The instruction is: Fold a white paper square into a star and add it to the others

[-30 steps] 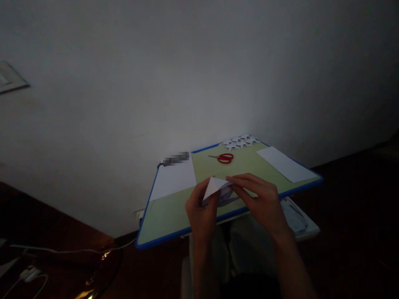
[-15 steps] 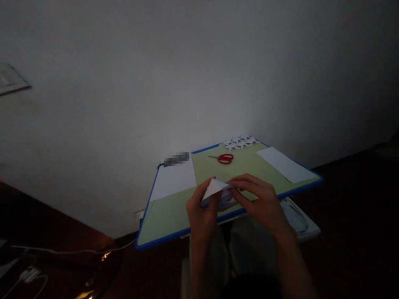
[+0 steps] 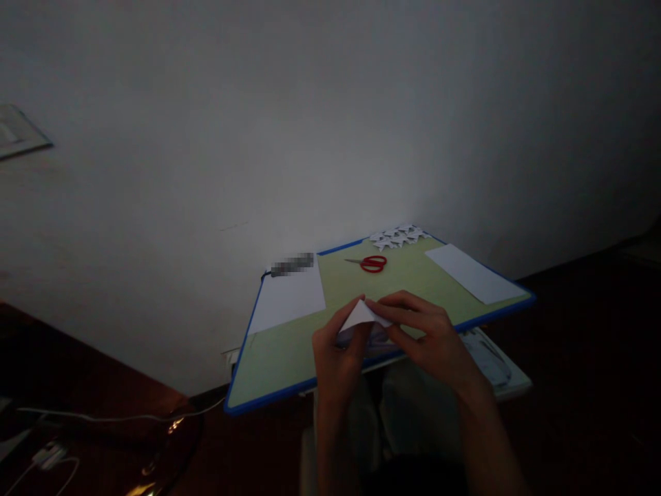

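Above the front edge of the green table [image 3: 289, 365], both hands hold a folded piece of white paper [image 3: 360, 315] whose pointed corner faces away from me. My left hand [image 3: 338, 351] pinches its left side, thumb on the near side and fingers behind. From the right, my right hand [image 3: 426, 334] grips the paper's other side, with its fingertips close to the top point. Part of the folds is hidden by my fingers. Beyond the hands lie red-handled scissors [image 3: 372, 264], their blades pointing left.
White paper sheets lie at the table's left [image 3: 289, 296] and right [image 3: 472, 274]. Several folded white paper pieces [image 3: 397, 237] are grouped at the far edge, by the wall [image 3: 330, 124]. Under the right front edge is a pale tray or drawer [image 3: 496, 365]. A white cable [image 3: 124, 417] runs at lower left.
My right hand's fingertips have shifted left and up to the paper's point. The paper's flap now sits more upright as a triangle, slightly further right. My left hand has barely moved.
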Motion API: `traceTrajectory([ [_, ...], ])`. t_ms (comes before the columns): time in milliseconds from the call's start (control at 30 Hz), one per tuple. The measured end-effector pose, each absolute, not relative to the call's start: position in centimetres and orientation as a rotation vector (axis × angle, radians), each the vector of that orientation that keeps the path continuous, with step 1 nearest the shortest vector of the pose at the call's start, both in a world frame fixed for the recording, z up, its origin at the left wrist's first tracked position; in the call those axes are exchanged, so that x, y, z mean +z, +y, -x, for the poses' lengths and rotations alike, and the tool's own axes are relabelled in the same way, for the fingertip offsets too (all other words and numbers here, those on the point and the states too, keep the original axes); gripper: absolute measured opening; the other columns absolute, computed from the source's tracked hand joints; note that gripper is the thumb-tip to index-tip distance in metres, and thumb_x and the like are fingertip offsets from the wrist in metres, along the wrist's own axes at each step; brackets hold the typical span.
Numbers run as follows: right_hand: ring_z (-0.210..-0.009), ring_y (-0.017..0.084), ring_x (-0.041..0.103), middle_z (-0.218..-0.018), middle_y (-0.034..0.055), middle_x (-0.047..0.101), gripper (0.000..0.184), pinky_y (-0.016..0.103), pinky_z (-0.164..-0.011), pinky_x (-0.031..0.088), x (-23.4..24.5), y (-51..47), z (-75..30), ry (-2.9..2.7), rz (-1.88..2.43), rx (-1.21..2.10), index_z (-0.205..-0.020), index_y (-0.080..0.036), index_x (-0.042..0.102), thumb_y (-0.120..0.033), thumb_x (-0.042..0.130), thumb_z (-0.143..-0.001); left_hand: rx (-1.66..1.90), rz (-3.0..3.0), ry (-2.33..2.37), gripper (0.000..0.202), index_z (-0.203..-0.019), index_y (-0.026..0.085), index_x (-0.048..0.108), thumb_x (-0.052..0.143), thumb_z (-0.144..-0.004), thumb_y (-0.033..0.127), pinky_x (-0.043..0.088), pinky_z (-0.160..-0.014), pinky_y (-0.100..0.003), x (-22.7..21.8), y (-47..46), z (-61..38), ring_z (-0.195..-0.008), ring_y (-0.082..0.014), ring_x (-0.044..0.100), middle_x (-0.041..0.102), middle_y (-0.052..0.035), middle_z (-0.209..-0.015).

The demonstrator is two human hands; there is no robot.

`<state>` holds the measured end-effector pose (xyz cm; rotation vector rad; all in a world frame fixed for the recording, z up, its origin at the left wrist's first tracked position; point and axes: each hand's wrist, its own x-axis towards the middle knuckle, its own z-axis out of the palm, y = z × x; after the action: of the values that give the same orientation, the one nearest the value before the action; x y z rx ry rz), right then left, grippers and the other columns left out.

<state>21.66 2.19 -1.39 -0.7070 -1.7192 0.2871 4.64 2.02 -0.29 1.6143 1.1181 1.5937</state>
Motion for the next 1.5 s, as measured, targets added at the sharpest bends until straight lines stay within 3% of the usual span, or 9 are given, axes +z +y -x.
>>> traceTrajectory([
  [167, -0.095, 0.018, 0.075, -0.104, 0.0037, 0.076, 0.045, 0.030, -0.084, 0.063, -1.5, 2.2, -21.7, -1.674, 0.741, 0.332, -0.136, -0.036, 0.076, -0.012, 0.067, -0.099, 1.603, -1.618, 1.115, 0.029, -0.113, 0.024, 0.087, 0.082, -0.084, 0.028, 0.064, -0.093, -0.037, -0.4, 2.2, -4.5, -0.105, -0.0283, 0.081, 0.085, -0.0083, -0.114],
  [400, -0.092, 0.021, 0.079, -0.104, 0.0040, 0.083, 0.026, 0.033, -0.082, 0.065, -1.9, 2.4, -21.5, -1.605, 0.764, 0.380, -0.121, -0.033, 0.083, -0.025, 0.075, -0.098, 1.734, -1.425, 1.188, 0.037, -0.113, 0.020, 0.083, 0.087, -0.080, 0.037, 0.060, -0.065, -0.026, -1.0, 2.5, -4.6, -0.074, -0.0210, 0.078, 0.084, -0.0055, -0.088],
  [567, -0.085, 0.020, 0.077, -0.096, 0.0038, 0.083, 0.015, 0.032, -0.077, 0.064, -1.4, 2.3, -21.5, -1.475, 0.796, 0.414, -0.109, -0.029, 0.085, -0.027, 0.077, -0.097, 1.700, -1.381, 0.992, 0.067, -0.135, 0.020, 0.072, 0.088, -0.079, 0.052, 0.054, -0.055, -0.023, -1.0, 2.3, -4.6, -0.064, -0.0172, 0.071, 0.082, -0.0062, -0.088],
  [700, -0.078, 0.018, 0.073, -0.092, 0.0026, 0.082, 0.012, 0.030, -0.072, 0.061, -1.4, 2.4, -21.3, -1.417, 0.798, 0.435, -0.105, -0.027, 0.085, -0.026, 0.079, -0.094, 1.638, -1.376, 0.978, 0.061, -0.126, 0.021, 0.077, 0.093, -0.073, 0.047, 0.059, -0.063, -0.028, -1.2, 2.8, -4.9, -0.072, -0.0208, 0.074, 0.082, -0.0066, -0.091],
  [833, -0.084, 0.018, 0.074, -0.097, 0.0034, 0.082, 0.014, 0.030, -0.076, 0.061, -1.6, 2.4, -21.3, -1.438, 0.770, 0.497, -0.108, -0.027, 0.085, -0.026, 0.077, -0.096, 1.711, -1.349, 1.056, 0.037, -0.102, 0.018, 0.082, 0.091, -0.076, 0.044, 0.062, -0.071, -0.029, -1.2, 3.0, -5.2, -0.081, -0.0224, 0.077, 0.083, -0.0076, -0.093],
  [1033, -0.092, 0.019, 0.073, -0.104, 0.0035, 0.080, 0.019, 0.031, -0.081, 0.060, -1.3, 2.0, -21.4, -1.475, 0.754, 0.543, -0.117, -0.029, 0.082, -0.027, 0.074, -0.099, 1.784, -1.345, 1.080, 0.048, -0.122, 0.021, 0.080, 0.092, -0.078, 0.037, 0.063, -0.069, -0.027, -0.9, 2.6, -5.6, -0.082, -0.0215, 0.079, 0.085, -0.0075, -0.100],
  [1267, -0.097, 0.017, 0.067, -0.106, 0.0045, 0.067, 0.037, 0.028, -0.084, 0.057, -1.1, 2.1, -20.2, -1.535, 0.738, 0.400, -0.140, -0.029, 0.072, -0.023, 0.063, -0.105, 1.834, -1.304, 1.052, 0.038, -0.111, 0.020, 0.086, 0.092, -0.077, 0.037, 0.064, -0.072, -0.028, -0.9, 2.5, -6.1, -0.084, -0.0224, 0.080, 0.086, -0.0079, -0.100],
  [1367, -0.089, 0.017, 0.065, -0.099, 0.0039, 0.062, 0.041, 0.026, -0.075, 0.057, -1.4, 2.4, -19.9, -1.566, 0.709, 0.337, -0.147, -0.029, 0.067, -0.024, 0.057, -0.108, 1.811, -1.297, 1.034, 0.036, -0.110, 0.020, 0.087, 0.092, -0.078, 0.035, 0.064, -0.075, -0.027, -1.0, 2.4, -5.9, -0.088, -0.0231, 0.080, 0.086, -0.0073, -0.101],
  [1500, -0.092, 0.020, 0.071, -0.101, 0.0052, 0.071, 0.047, 0.030, -0.080, 0.061, -1.9, 2.7, -20.0, -1.645, 0.709, 0.344, -0.156, -0.031, 0.058, -0.024, 0.053, -0.109, 1.823, -1.299, 1.031, 0.035, -0.108, 0.022, 0.088, 0.094, -0.076, 0.034, 0.065, -0.078, -0.028, -0.9, 2.3, -5.6, -0.091, -0.0240, 0.081, 0.086, -0.0067, -0.103],
])
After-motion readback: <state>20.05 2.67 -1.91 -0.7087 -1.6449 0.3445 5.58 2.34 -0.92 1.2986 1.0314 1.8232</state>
